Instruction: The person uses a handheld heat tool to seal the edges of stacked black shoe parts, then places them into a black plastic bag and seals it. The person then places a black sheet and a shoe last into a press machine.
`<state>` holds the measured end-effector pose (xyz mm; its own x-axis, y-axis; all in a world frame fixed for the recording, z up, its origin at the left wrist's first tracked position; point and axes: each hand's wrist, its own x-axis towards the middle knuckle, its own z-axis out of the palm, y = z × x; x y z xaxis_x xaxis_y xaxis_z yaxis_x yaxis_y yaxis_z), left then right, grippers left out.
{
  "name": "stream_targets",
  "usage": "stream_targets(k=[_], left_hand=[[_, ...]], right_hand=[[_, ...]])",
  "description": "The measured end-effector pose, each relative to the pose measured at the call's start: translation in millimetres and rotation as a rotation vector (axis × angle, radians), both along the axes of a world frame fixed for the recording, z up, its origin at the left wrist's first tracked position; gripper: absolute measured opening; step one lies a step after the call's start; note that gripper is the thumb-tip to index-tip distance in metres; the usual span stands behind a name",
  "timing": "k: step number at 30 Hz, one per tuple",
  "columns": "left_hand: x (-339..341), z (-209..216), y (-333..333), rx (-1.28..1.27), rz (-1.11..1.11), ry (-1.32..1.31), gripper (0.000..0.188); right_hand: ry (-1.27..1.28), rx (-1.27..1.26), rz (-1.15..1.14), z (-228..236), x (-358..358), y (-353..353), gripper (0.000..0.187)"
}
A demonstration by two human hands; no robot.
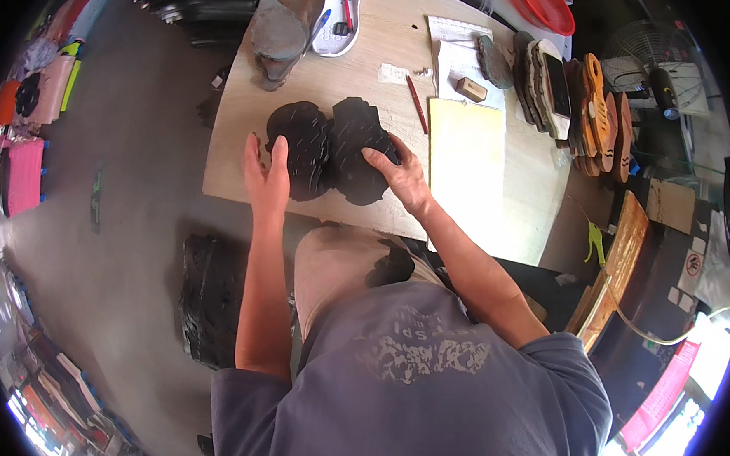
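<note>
At the near edge of a pale table (365,75), a black piece (302,153) sits side by side with a second piece (356,158). A left hand (268,183) is spread, its thumb over the first one's rim; whether it presses cannot be told. A right hand (404,179) grasps the other, thumb on top. Rightward lie a red pen (417,105) and a yellow sheet (468,152).

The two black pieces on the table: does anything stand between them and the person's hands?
Nothing visible does. The left hand has its thumb at the left black piece, and the right hand grips the right black piece.
</note>
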<state>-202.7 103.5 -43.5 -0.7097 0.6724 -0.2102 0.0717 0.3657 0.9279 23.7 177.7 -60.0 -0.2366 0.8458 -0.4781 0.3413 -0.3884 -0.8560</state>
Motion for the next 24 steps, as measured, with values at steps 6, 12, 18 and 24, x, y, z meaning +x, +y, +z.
stream_targets(k=[6,12,18,24], left_hand=[[-1.4,-20.1,15.5,-0.029,-0.043,-0.312,0.081],[-8.9,-30.9,18.4,0.073,-0.024,-0.519,0.083],[-13.4,-36.9,19.8,0.068,0.009,-0.678,0.076],[-15.0,-32.1,17.9,0.181,-0.110,-0.742,0.054]], right_hand=[[-0.072,-0.020,0.121,8.1,7.7,9.8,0.090],[0.325,-0.327,-0.016,-5.0,22.9,26.9,0.074],[0.135,-0.144,0.001,-16.7,-13.8,9.1,0.102],[0.084,-0.043,0.033,-22.0,-26.6,-1.6,0.103]])
